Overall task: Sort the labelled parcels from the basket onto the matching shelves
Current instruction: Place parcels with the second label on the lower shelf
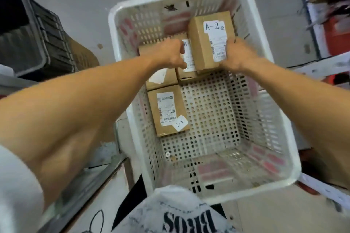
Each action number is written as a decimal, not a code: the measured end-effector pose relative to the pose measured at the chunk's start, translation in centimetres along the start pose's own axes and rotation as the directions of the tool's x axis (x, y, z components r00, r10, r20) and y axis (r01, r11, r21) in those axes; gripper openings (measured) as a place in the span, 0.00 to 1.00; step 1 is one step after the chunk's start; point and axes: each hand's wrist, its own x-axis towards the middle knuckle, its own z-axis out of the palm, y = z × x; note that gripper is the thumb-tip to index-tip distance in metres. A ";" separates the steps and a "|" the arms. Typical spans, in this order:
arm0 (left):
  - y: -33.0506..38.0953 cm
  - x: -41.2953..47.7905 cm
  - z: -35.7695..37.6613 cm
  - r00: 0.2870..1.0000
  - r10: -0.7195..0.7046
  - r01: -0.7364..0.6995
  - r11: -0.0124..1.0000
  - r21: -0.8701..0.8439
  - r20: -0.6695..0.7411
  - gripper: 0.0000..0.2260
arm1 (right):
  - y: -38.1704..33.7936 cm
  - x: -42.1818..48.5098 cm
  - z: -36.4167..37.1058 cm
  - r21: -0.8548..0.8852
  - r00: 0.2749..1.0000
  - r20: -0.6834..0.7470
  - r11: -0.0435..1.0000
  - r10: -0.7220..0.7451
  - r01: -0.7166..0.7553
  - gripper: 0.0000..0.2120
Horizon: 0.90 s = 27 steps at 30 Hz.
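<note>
Cardboard A-2 parcel (206,41) raised, tilted, at far end of white basket (284,181), above other boxes. Near right edge clamped by right hand (236,55), fingers over label edge. Beside it, left hand (170,55) curled against neighbouring parcel (188,58); whether it grasps, cannot tell. A-1 parcel (168,111) flat on basket floor. Box looks light, stiff, corners firm, faces maybe slick; best held across opposite side faces, not by label.

"A-2" on the raised parcel (199,43), "A-1" on the nearest parcel (167,111)
</note>
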 end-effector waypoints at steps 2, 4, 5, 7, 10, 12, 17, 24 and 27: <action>0.4 2.4 1.6 1.000 -0.004 0.004 1.000 -0.020 -0.010 0.25 | -0.1 0.0 0.8 0.060 0.999 0.008 0.997 0.050 -0.050 0.35; 1.2 4.6 3.3 1.000 0.004 -0.004 0.999 -0.049 -0.007 0.25 | 0.3 0.4 1.7 0.091 0.991 0.047 0.987 0.129 -0.133 0.34; 1.6 5.6 4.2 1.000 0.004 -0.004 0.996 -0.087 -0.003 0.25 | 0.5 0.8 2.2 0.113 0.988 0.032 0.981 0.154 -0.156 0.34; 1.9 7.4 5.7 1.000 -0.012 0.012 0.984 -0.178 0.001 0.26 | 1.1 1.7 3.4 0.178 0.982 -0.014 0.967 0.189 -0.184 0.37; 1.9 9.5 7.1 0.991 -0.132 0.125 0.903 -0.412 0.011 0.31 | 0.9 2.5 4.2 0.306 0.955 -0.052 0.915 0.292 -0.263 0.38; 1.5 10.5 8.1 0.978 -0.204 0.183 0.758 -0.627 0.038 0.41 | 0.5 2.6 4.0 0.377 0.926 -0.112 0.878 0.360 -0.296 0.43; -0.8 10.0 9.5 0.937 -0.337 0.261 0.492 -0.831 0.095 0.39 | -0.9 2.2 5.2 0.511 0.923 -0.139 0.825 0.359 -0.244 0.41; -4.1 5.3 9.6 0.923 -0.348 0.320 0.449 -0.834 0.167 0.53 | -2.8 1.8 5.8 0.678 0.978 0.041 0.714 0.204 -0.177 0.53; -3.8 4.3 10.5 0.938 -0.332 0.254 0.446 -0.858 0.105 0.53 | -3.5 2.2 5.9 0.671 0.987 0.077 0.725 0.140 -0.155 0.60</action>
